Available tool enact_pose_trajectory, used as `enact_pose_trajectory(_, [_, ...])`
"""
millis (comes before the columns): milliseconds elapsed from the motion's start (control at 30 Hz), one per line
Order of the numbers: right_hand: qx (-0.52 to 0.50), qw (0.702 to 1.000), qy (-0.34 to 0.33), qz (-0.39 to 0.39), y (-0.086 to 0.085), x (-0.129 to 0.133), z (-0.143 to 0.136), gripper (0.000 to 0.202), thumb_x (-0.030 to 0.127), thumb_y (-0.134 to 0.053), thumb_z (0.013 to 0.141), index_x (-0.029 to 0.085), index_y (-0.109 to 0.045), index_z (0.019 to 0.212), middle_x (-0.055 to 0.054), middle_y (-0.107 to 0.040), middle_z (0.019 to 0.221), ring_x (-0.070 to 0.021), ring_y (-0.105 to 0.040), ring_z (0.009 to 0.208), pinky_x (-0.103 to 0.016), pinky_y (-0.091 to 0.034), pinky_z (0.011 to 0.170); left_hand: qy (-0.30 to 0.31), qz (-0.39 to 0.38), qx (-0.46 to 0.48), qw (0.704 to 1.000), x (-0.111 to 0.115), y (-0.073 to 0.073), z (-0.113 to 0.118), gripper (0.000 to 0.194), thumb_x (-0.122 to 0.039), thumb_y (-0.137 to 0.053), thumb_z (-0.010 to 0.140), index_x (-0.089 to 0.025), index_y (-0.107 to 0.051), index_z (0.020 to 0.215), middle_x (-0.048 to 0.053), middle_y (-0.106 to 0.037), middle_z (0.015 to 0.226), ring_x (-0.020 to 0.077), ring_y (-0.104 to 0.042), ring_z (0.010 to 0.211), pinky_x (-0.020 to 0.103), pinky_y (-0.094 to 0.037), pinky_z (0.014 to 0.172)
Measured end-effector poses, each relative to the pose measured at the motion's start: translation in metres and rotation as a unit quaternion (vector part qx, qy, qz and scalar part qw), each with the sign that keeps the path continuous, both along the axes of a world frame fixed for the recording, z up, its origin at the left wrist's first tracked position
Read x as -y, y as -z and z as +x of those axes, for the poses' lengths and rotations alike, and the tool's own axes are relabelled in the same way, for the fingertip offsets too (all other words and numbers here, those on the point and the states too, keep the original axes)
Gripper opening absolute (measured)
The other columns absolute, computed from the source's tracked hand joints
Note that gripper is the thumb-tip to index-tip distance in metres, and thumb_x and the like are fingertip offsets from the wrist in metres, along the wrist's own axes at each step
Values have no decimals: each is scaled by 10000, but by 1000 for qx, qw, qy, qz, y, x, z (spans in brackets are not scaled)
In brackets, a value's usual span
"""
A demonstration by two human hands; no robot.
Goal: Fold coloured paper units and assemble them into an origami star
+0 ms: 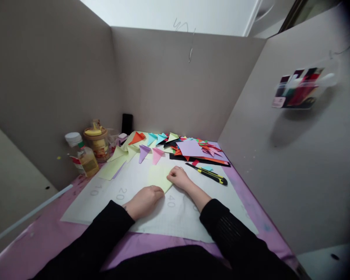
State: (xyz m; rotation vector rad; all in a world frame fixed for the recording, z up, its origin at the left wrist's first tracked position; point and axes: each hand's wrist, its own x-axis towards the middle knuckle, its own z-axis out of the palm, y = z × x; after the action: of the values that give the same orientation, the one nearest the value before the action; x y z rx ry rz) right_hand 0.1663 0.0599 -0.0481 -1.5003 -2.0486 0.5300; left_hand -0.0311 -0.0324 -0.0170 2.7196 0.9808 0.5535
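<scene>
While one pale-green sheet (160, 175) was pinched by the left hand (146, 200) and right hand (179, 178), their fingers were closed. One cutter (211, 175) and one white-capped bottle (86, 157) were seen.

From my end I can read 10 (96, 190), 20 (121, 193) and 40 (171, 201) on the white sheet (111, 210), plus a lone 0 (195, 208) partly covered by the right forearm (200, 196). The red-edged label (78, 165) on the bottle (87, 161) is too small for me to make out.
</scene>
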Motion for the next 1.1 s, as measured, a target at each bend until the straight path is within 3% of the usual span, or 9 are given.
enact_pose_trajectory(100, [1,1000,-9,6,-1,3,2,104,216,-639,710,193,-643,609,-25,-613,799,-181,-533,846,-299,-370,843,-50,14,-10,999,-1,2,4,342,-108,-374,892,-157,-567,1171,93,-637,994,195,-604,867,327,-498,780])
enact_pose_trajectory(200, [-2,1000,-13,10,-2,5,3,99,204,-640,712,190,-641,614,-25,-610,812,-177,-531,841,-309,-368,859,-41,35,-47,997,-1,3,6,363,-148,-353,925,-159,-519,1247,100,-614,1009,211,-572,879,344,-487,774])
enact_pose_trajectory(733, [8,1000,18,12,4,1,0,130,224,-630,704,189,-625,579,-26,-598,784,-174,-520,805,-285,-374,791,-28,50,-93,994,2,0,8,344,-224,-303,970,-162,-638,1017,80,-596,952,199,-522,873,309,-437,762])
enact_pose_trajectory(1100, [18,1000,23,10,2,3,-1,139,230,-627,709,192,-625,576,-30,-603,787,-178,-508,798,-288,-387,785,0,14,-48,999,0,2,7,276,-73,-382,899,-151,-631,986,79,-614,1074,199,-537,980,323,-459,850])
